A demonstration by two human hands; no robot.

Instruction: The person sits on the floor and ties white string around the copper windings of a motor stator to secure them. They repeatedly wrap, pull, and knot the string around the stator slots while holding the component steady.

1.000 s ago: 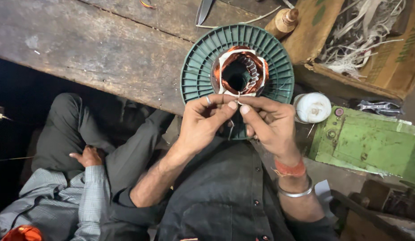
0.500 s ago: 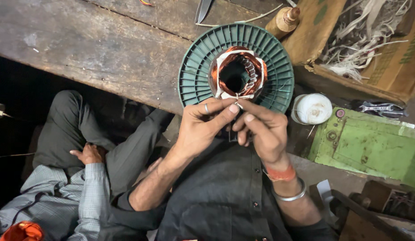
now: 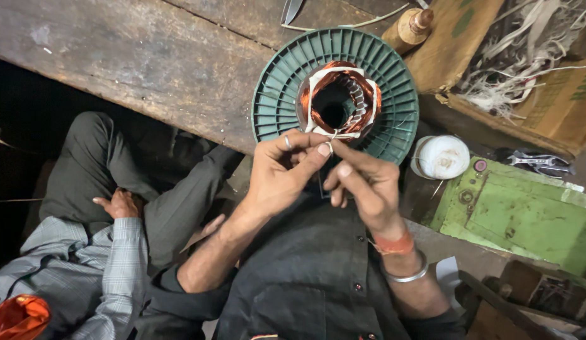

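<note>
Left hand pinching thread | white spool beside | green box right

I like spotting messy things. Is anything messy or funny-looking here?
Yes: the pale, frayed strips at top right lie in a tangled heap, some hanging over the brown box's edge. The green ribbed round housing with copper coils looks tidy, and the left hand and right hand pinch something thin at its rim.

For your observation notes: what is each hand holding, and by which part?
Both the left hand and the right hand pinch a thin pale thread at the near edge of the copper coil. Exactly where on the thread cannot be told.
</note>
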